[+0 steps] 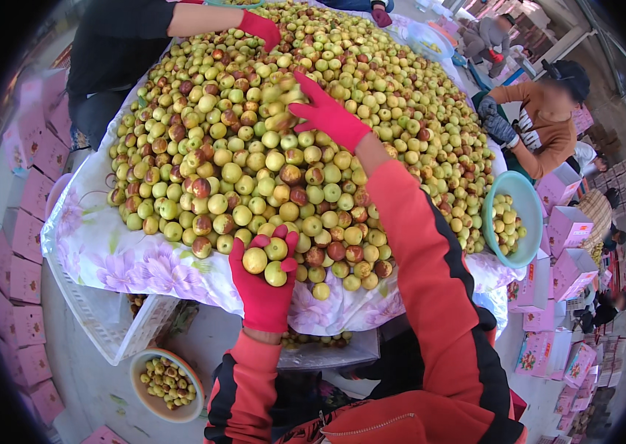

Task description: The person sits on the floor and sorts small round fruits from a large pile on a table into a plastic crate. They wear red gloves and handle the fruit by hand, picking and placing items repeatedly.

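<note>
A broad heap of green and reddish-brown jujubes (291, 176) covers a table spread with a white cloth (141, 272) printed with purple flowers. My left hand (264, 288), in a red glove, is palm up at the heap's near edge and cradles several jujubes (276, 273). Over the middle of the heap my right hand (328, 114), gloved in the same red, has its fingers spread. Some blurred jujubes (278, 102) lie just beside its fingertips; whether it touches them I cannot tell.
A co-worker's red-gloved hand (262, 28) reaches over the heap's far left. A turquoise basin (491, 222) of jujubes sits at the right edge, near a seated person (546, 119). Below left are a white plastic crate (124, 338) and a bowl (138, 383) of jujubes. Pink cartons (568, 227) line both sides.
</note>
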The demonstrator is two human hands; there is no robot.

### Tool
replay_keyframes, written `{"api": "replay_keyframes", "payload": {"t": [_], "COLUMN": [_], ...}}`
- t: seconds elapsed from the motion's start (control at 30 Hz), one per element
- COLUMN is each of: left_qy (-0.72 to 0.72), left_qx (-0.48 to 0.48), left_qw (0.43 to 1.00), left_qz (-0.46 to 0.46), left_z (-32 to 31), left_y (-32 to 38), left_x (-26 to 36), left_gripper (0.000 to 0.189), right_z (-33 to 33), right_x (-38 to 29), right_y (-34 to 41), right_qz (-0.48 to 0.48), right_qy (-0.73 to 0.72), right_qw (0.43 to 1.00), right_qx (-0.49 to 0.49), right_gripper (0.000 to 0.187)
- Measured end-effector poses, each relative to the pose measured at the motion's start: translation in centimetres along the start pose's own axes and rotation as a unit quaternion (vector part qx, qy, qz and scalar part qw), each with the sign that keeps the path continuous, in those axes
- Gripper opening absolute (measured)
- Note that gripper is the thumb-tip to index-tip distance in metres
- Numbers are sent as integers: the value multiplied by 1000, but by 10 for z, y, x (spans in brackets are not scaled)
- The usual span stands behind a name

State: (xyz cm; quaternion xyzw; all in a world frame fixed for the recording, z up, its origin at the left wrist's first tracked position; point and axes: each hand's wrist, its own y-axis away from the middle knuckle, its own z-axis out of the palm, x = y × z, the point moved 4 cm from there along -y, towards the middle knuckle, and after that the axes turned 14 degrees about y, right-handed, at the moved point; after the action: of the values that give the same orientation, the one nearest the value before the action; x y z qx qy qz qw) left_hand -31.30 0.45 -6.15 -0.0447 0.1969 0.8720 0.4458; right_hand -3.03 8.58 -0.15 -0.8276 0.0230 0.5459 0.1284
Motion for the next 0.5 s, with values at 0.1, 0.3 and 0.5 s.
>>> {"api": "replay_keyframes", "payload": {"t": [0.1,0.3,0.5], "left_qy": [-7,0,-50], "left_qx": [0,-11,4], "left_qw": [1000,1000,999], "left_qz": [-4,-15,16], "left_z": [0,-1,-6], "left_y": [0,-2,-4], "left_x": [1,1,3], "left_gripper": [36,35,38], "right_z": [-46,-151,-117], "right_x": [8,55,88], "right_y": [3,27,-2], "right_qz": [40,142,176], "right_qy": [9,437,611], "right_qw": [994,831,751], "right_qx": [100,311,175], "right_gripper": [58,23,32]}}
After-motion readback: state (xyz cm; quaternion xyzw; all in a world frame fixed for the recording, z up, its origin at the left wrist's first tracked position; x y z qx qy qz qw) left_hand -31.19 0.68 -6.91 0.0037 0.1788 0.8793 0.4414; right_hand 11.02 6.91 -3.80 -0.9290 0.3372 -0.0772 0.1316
